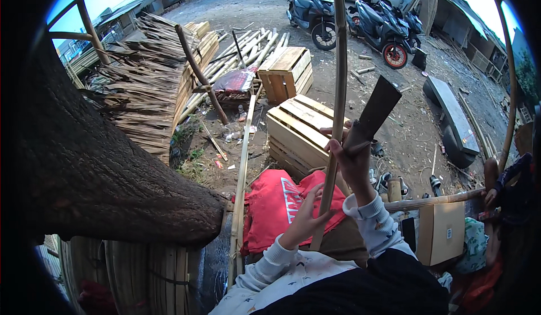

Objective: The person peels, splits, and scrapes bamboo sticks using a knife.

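Note:
A long bamboo strip [339,50] rises almost upright in front of me, from my lap past the top of the picture. Low on it, my left hand [304,219] is closed, thumb and fingers on either side. Higher up, my right hand [355,160] grips a machete [378,109] with a broad dark blade that points up and to the right. The machete's handle is mostly hidden in that fist. Fingertips of the right hand also reach the strip's edge. Red cloth [270,202] with white lettering lies just beyond my left hand.
Wooden crates [296,126] stand ahead. A thick tree trunk [112,174] fills the left, beside a dried-leaf stack [141,72] and bamboo poles [265,47]. Another long strip [242,185] leans nearby. At right are a cardboard box [442,233], a bench [451,112] and another person's hand [491,198]. Motorbikes [377,30] stand farther off.

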Demonstrator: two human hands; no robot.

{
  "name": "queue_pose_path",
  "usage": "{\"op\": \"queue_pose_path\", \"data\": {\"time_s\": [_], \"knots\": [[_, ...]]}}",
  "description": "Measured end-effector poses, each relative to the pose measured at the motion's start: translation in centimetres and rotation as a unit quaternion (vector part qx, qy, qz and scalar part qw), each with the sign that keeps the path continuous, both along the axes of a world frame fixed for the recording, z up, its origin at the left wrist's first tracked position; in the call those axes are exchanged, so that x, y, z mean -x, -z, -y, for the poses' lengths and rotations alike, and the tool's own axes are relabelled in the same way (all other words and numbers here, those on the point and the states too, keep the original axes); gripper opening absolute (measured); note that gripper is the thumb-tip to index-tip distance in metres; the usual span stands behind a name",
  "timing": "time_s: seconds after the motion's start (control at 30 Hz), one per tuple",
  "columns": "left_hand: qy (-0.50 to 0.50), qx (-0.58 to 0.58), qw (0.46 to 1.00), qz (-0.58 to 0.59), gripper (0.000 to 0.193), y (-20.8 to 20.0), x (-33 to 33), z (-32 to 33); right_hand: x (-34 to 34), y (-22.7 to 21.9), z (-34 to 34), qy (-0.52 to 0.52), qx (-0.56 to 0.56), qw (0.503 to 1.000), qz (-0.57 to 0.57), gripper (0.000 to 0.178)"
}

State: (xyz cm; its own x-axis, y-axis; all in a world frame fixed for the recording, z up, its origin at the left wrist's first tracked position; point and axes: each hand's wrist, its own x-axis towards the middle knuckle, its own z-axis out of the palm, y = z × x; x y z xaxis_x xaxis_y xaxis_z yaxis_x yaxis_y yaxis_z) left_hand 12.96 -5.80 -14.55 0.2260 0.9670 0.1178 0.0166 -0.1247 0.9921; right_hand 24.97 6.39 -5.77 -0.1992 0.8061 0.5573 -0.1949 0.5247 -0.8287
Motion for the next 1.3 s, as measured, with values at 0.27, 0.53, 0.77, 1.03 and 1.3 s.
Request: {"op": "queue_pose_path", "data": {"time_s": [0.27,0.53,0.77,1.03,1.3], "knots": [[-0.04,-0.038,0.988,0.142,0.02,2.0,1.5,-0.4,2.1,-1.2,2.4,0.032,-0.162,0.979,0.119,0.051],[-0.188,-0.238,0.949,-0.087,0.032,8.2,6.3,-8.7,5.6,0.0,1.8,-0.021,-0.081,0.996,0.036,0.044],[-0.19,-0.199,0.96,-0.045,0.042,11.0,7.5,-13.1,8.6,2.6,0.2,-0.103,-0.018,0.994,-0.006,0.042],[-0.194,-0.106,0.967,-0.124,0.051,14.4,7.9,-11.5,9.4,8.5,0.0,-0.184,0.194,0.961,-0.072,0.054],[-0.121,-0.085,0.986,-0.082,0.125,6.3,12.4,-4.0,8.7,14.4,-0.9,-0.164,0.314,0.929,-0.106,0.045]]}}
